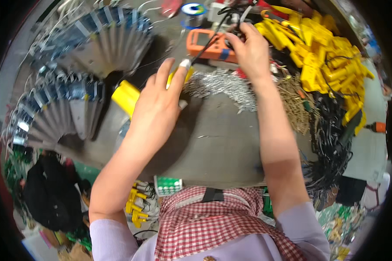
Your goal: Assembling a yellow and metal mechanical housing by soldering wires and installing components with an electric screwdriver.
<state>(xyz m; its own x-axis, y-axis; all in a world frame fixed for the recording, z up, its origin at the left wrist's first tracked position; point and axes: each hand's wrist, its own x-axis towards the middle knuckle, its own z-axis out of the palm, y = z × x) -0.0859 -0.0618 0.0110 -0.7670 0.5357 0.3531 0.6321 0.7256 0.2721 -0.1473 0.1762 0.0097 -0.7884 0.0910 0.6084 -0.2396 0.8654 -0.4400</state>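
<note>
Head view, left hand: the left hand (154, 104) sits at centre, fingers closed on a small yellow part (177, 76) at its 1 o'clock.
Right hand: the right hand (248, 48), at 1 o'clock of the left, pinches a black wire (209, 42).
Meter: an orange multimeter (207, 43) lies under that wire.
Bench: the grey bench (213, 148) carries a pile of silver metal pieces (222, 87) between the hands and yellow plastic housings (326, 56) at 2 o'clock.
</note>
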